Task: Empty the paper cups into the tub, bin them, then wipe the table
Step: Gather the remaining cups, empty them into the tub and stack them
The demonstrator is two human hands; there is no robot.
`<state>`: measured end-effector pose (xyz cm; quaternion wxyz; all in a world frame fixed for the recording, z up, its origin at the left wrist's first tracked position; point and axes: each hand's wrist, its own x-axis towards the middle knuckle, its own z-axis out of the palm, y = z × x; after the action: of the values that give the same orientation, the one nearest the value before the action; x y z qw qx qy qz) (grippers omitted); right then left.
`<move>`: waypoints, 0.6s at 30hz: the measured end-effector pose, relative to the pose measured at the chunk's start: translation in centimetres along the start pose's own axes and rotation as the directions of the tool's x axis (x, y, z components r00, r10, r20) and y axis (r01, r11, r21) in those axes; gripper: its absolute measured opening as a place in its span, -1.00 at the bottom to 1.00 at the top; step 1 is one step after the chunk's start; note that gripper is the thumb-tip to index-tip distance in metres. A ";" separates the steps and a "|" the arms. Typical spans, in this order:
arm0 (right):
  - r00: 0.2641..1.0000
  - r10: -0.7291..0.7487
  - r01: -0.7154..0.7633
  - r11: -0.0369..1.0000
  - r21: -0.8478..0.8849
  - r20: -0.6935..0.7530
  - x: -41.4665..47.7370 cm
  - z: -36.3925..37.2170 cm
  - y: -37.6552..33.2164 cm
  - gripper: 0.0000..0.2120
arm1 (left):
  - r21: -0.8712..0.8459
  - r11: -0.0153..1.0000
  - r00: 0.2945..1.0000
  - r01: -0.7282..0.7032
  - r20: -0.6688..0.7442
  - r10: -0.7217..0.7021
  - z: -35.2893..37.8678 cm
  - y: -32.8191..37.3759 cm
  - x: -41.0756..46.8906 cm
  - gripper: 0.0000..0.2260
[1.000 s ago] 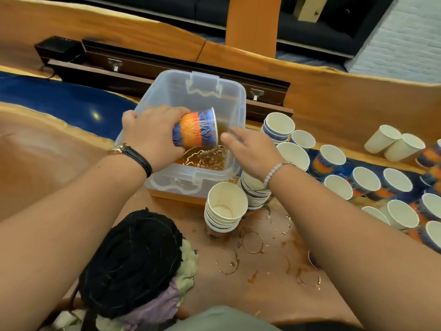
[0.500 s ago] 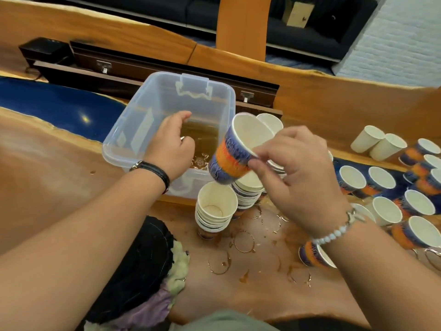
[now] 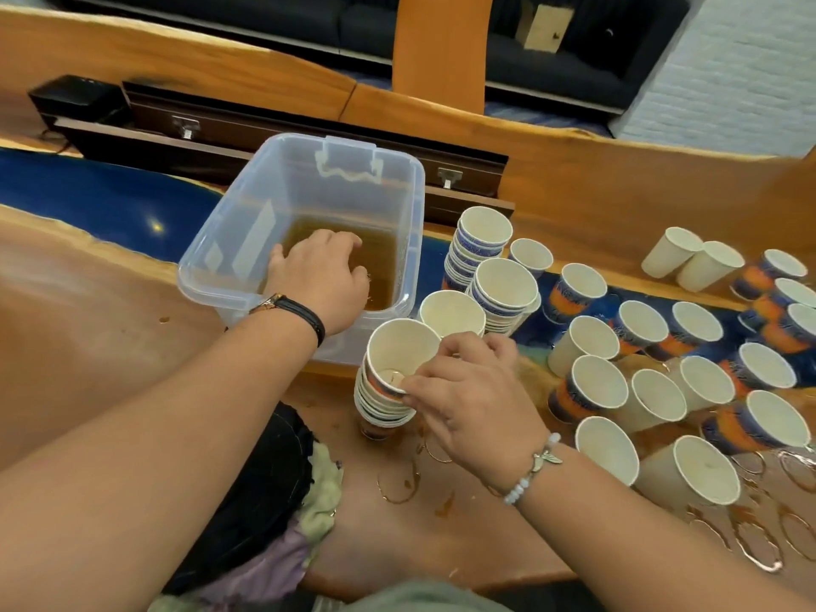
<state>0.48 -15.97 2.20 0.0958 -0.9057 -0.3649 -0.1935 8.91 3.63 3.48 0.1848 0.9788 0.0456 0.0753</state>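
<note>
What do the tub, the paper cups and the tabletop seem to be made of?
Tub: translucent glossy plastic; the tabletop shows through its walls. Paper cups: thin matte paperboard, white inside, printed orange and blue outside, rolled rims. Tabletop: likely varnished wood, grain visible, with a glossy blue inlay, perhaps resin, reflecting a light.

Cup stacks (image 3: 479,251) beside tub's (image 3: 207,276) right wall; free tabletop (image 3: 88,329) left

Cups (image 3: 596,384) blue-orange patterned, white inside; tub (image 3: 410,223) clear; liquid (image 3: 379,258) brown.
</note>
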 end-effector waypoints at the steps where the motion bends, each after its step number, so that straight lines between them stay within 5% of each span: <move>1: 1.000 -0.001 0.002 1.000 -0.011 0.023 -0.2 0.6 0.0 -0.73 | 0.003 1.000 1.000 0.002 0.001 -0.002 0.0 0.0 0.0 -0.65; 6: 1.000 0.031 -0.031 0.999 -0.039 -0.003 -1.5 1.0 0.3 -0.66 | -0.006 1.000 1.000 0.004 -0.012 -0.004 -0.2 0.1 -0.2 -0.66; 10: 0.951 0.307 -0.310 0.940 -0.143 -0.044 -3.2 -1.6 2.9 -0.73 | 0.003 1.000 0.999 0.001 -0.039 -0.001 -0.1 0.3 -0.4 -0.67; 11: 0.895 0.439 -0.408 0.877 -0.252 0.076 -3.8 -2.5 3.8 -0.74 | 0.004 1.000 0.999 -0.004 -0.046 0.004 0.0 0.6 -0.3 -0.67; 13: 0.659 0.677 -0.521 0.726 -0.450 0.329 -5.2 -3.4 5.5 -0.73 | -0.002 1.000 0.999 -0.006 -0.045 0.006 -0.1 0.7 -0.3 -0.68; 15: 0.471 0.772 -0.584 0.636 -0.505 0.427 -7.0 -3.2 6.6 -0.69 | 0.000 1.000 0.999 -0.006 -0.032 0.006 -0.1 0.6 -0.2 -0.68; 18: 0.402 0.802 -0.660 0.588 -0.468 0.441 -9.2 -1.4 7.7 -0.79 | 0.000 1.000 1.000 -0.003 -0.017 0.003 -0.1 0.6 -0.2 -0.67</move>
<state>-0.60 -27.60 -0.66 -0.0532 -0.9857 0.0860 0.1350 8.77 3.05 3.81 0.1845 0.9782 0.0455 0.0839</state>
